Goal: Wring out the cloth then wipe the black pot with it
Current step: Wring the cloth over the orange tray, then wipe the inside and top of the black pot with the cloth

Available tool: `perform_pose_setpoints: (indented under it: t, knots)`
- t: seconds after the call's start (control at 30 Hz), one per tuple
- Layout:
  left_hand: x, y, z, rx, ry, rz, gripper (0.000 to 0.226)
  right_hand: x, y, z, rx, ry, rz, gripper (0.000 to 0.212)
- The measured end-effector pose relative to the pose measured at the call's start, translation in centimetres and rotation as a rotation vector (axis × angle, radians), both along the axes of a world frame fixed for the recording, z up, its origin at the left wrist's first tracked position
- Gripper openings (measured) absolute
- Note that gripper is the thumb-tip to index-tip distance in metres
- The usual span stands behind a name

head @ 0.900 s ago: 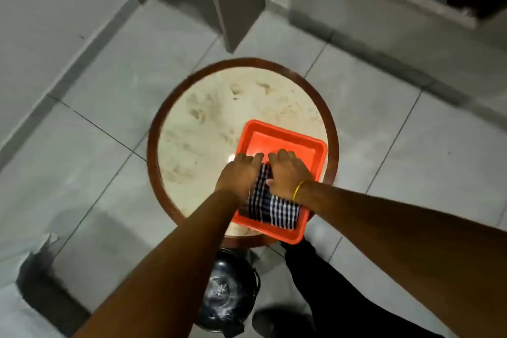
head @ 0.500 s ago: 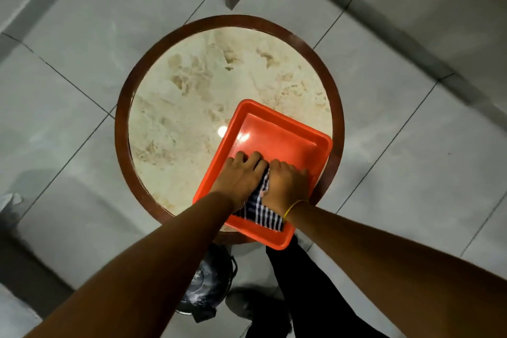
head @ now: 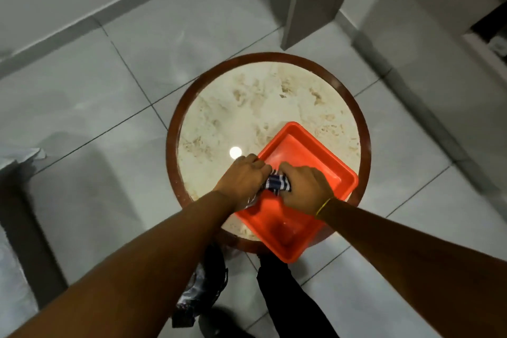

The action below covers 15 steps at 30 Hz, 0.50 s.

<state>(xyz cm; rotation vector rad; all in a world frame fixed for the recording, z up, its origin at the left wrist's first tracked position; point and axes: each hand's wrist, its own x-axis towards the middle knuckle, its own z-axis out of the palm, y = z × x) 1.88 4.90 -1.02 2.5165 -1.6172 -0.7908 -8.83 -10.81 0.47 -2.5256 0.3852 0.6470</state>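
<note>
Both hands are closing around a bunched dark blue and white checked cloth (head: 275,183), which is sitting squeezed between them above the shallow rectangular orange plastic tray (head: 310,162). The left hand (head: 242,177) is gripping the cloth's left end with its fingers curled down over the tray's near-left rim, and the right hand (head: 304,186) is clamping the other end, knuckles up, just beside the left hand so that only a short striped stretch of fabric is showing between them. A thin yellow band (head: 323,206) is circling the right wrist. The tray is resting at an angle on the round beige marbled tabletop with a dark red-brown wooden rim (head: 172,129), spreading out beyond and to the right of the hands, and its nearest corner is overhanging the tabletop's edge below the right forearm. A bright round light reflection (head: 235,151) is glinting on the tabletop just beyond the left hand. The round black pot (head: 203,287) is standing on the grey tiled floor (head: 82,96) under the left forearm, nearer the person than the hands, partly hidden and blurred. A dark trouser leg (head: 282,291) is showing below the right forearm, beside the pot.
</note>
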Motion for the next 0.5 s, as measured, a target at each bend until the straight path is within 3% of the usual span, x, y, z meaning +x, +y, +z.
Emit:
perform_pose_setpoints:
  t: [0.1, 0.23, 0.37, 0.5]
  knots:
    - [2.4, 2.9, 3.9, -0.079, 0.094, 0.189, 0.046, 4.3, 0.5, 4.0, 0.042, -0.060, 0.109, 0.035]
    - [5.2, 8.3, 8.5, -0.209, -0.026, 0.269, 0.053, 10.5, 3.7, 8.2, 0.004, -0.105, 0.283, 0.058]
    - [6.4, 17.0, 10.1, -0.309, -0.152, 0.441, 0.046, 15.7, 11.1, 9.7, -0.118, -0.178, 0.504, 0.044]
    - [4.2, 26.2, 6.6, -0.314, -0.206, 0.572, 0.043, 16.2, 20.5, 6.2, -0.151, -0.308, 0.636, 0.046]
